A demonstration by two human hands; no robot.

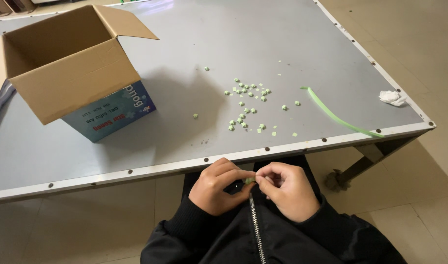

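Note:
My left hand (218, 187) and my right hand (285, 189) meet below the table's front edge, over my black zipped jacket. Between their fingertips they pinch a tiny green folded paper piece (249, 180). On the grey table (263, 44) lie several small green folded paper stars (247, 89), scattered in a loose cluster, with tiny green scraps among them. A long green paper strip (337, 117) lies to the right of them, running toward the front edge.
An open cardboard box (67, 63) with a blue printed side stands at the table's left. A crumpled white tissue (393, 98) sits at the right edge. A table leg with a caster (337, 180) is beside my right arm. Tiled floor surrounds the table.

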